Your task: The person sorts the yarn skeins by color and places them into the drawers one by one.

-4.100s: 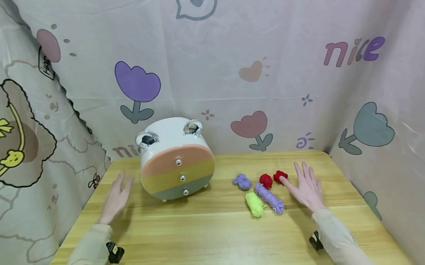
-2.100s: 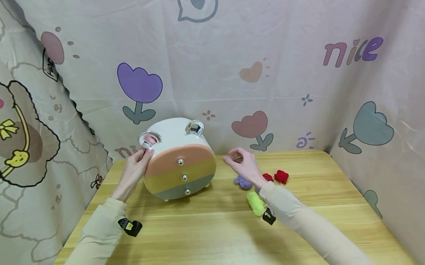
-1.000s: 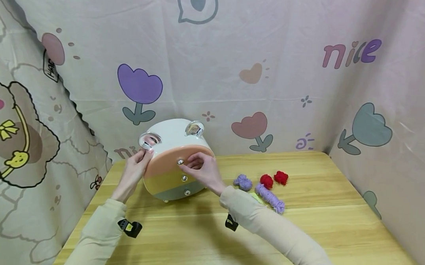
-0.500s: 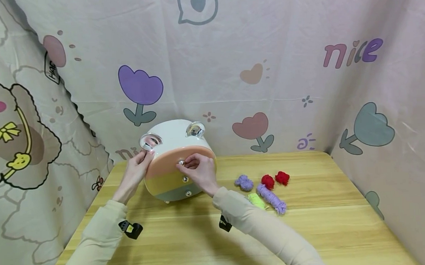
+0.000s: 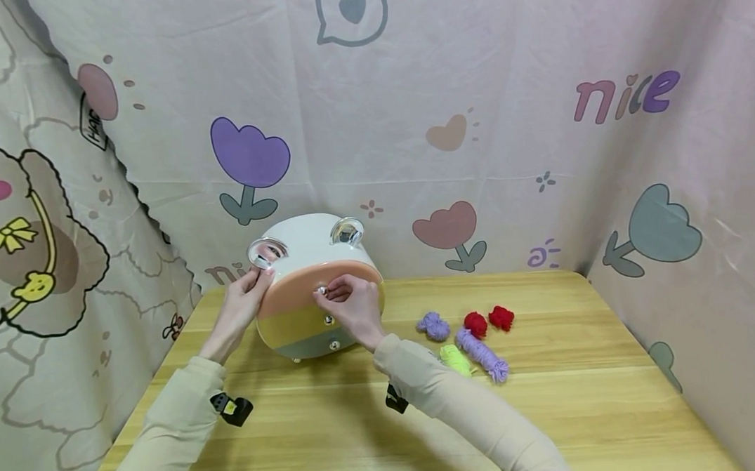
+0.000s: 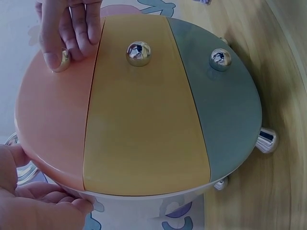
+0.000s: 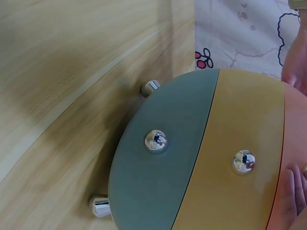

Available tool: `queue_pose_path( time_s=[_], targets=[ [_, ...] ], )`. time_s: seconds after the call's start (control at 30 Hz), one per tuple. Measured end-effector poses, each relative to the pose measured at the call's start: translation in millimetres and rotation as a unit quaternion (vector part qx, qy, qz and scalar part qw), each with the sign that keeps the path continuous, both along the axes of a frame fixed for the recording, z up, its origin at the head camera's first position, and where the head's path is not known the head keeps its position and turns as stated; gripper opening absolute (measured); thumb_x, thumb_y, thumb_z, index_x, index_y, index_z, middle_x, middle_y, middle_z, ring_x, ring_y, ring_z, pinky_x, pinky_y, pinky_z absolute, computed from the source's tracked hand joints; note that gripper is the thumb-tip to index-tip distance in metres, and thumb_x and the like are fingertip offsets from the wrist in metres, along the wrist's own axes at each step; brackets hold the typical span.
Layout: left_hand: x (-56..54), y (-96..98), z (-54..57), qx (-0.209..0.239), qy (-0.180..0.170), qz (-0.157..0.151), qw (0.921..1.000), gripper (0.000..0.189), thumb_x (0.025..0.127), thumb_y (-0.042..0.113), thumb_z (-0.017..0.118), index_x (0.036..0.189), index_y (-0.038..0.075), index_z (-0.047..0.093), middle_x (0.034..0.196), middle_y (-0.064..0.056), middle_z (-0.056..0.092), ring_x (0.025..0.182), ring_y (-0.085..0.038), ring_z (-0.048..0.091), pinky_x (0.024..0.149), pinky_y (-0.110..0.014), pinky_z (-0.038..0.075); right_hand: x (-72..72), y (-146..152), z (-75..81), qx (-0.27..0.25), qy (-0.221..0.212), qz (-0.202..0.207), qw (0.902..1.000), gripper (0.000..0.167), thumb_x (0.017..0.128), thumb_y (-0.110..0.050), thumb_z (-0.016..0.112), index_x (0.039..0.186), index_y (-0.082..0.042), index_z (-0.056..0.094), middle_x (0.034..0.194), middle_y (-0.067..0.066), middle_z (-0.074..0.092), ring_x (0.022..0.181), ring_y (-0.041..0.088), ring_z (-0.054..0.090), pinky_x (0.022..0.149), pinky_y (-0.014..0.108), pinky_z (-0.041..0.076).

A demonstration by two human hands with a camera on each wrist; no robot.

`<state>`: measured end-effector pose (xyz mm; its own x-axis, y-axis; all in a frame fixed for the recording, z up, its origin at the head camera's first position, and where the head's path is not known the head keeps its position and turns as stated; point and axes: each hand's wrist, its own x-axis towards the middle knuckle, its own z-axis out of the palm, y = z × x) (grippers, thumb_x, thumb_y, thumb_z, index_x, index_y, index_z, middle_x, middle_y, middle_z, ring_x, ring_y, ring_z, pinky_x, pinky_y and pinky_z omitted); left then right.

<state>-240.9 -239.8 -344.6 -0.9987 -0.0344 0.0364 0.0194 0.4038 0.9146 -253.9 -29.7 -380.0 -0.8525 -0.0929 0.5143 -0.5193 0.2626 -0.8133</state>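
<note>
A small oval drawer box (image 5: 304,232) with a white shell stands at the left back of the table. Its front has an orange drawer (image 6: 57,110), a yellow drawer (image 6: 144,124) and a green drawer (image 6: 216,115), all lying flush. My left hand (image 5: 238,308) holds the box's left side, its thumb at the front edge below a silver ear (image 5: 267,253). With thumb and fingers, my right hand (image 5: 355,310) pinches the top silver knob (image 6: 62,61) on the orange drawer. The yellow drawer's knob (image 7: 243,162) and the green drawer's knob (image 7: 156,141) are untouched.
Right of the box lie a purple yarn bundle (image 5: 433,326), a long lilac skein (image 5: 482,355), two red yarn balls (image 5: 475,324) and a yellow-green skein (image 5: 454,358), partly behind the right sleeve. A printed curtain (image 5: 372,123) hangs behind the wooden table (image 5: 587,395).
Both hands have come in from the table's sides to the box. The left took hold of its side; the right crossed leftward to the top knob. Over the last half second little has moved.
</note>
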Motion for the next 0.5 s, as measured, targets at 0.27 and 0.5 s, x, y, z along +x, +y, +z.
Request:
queue_pose_path(
  time_s=[0.27, 0.5],
  targets=[
    [0.1, -0.5, -0.1, -0.002, 0.003, 0.003, 1.0000, 0.066, 0.108, 0.044, 0.040, 0.159, 0.006, 0.024, 0.166, -0.014, 0.023, 0.152, -0.030, 0.027, 0.124, -0.047, 0.028, 2.2, -0.3, 0.0, 0.003, 0.012, -0.003, 0.9999, 0.015, 0.081, -0.010, 0.081, 0.085, 0.001, 0.072, 0.080, 0.015, 0.077, 0.068, 0.022, 0.074, 0.060, 0.013, 0.055],
    [0.8, -1.2, 0.3, -0.001, 0.010, -0.004, 0.9999, 0.066, 0.108, 0.042, 0.040, 0.159, 0.004, 0.023, 0.166, -0.016, 0.022, 0.153, -0.032, 0.025, 0.124, -0.048, 0.027, 5.6, 1.7, -0.7, -0.003, 0.004, 0.007, 1.0000, 0.015, 0.081, -0.009, 0.081, 0.085, 0.002, 0.073, 0.079, 0.016, 0.077, 0.066, 0.022, 0.074, 0.059, 0.014, 0.055]
  ],
)
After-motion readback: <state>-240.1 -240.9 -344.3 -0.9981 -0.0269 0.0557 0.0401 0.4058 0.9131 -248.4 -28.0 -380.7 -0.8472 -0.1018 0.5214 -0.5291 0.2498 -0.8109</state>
